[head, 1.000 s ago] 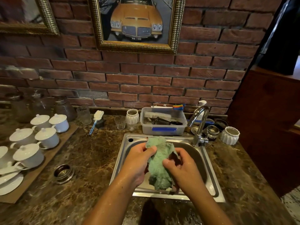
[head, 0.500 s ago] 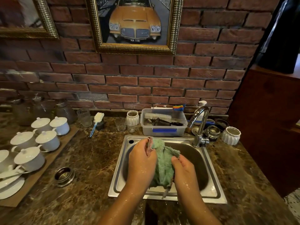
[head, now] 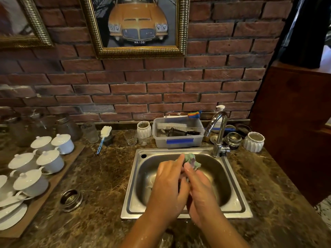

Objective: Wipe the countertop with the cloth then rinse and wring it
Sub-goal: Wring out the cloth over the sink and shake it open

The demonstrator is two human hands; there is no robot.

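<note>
Looks like wringing over the sink point(head: 170, 151) to catch drips below the grip. Clamped together on the cloth point(head: 192, 161) with left hand point(head: 168, 183) and right hand point(head: 200, 190), mostly buried inside, poking out past the fingertips point(head: 181, 156).

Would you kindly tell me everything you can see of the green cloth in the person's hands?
The cloth is pale green with a pinkish patch and looks like soft, fuzzy towelling. It is bunched into a tight wad, and only its upper end shows above the fingers; the rest is hidden between the left hand and right hand, which both grip it. It is held above the basin of the sink, touching nothing else that can be seen.
</note>
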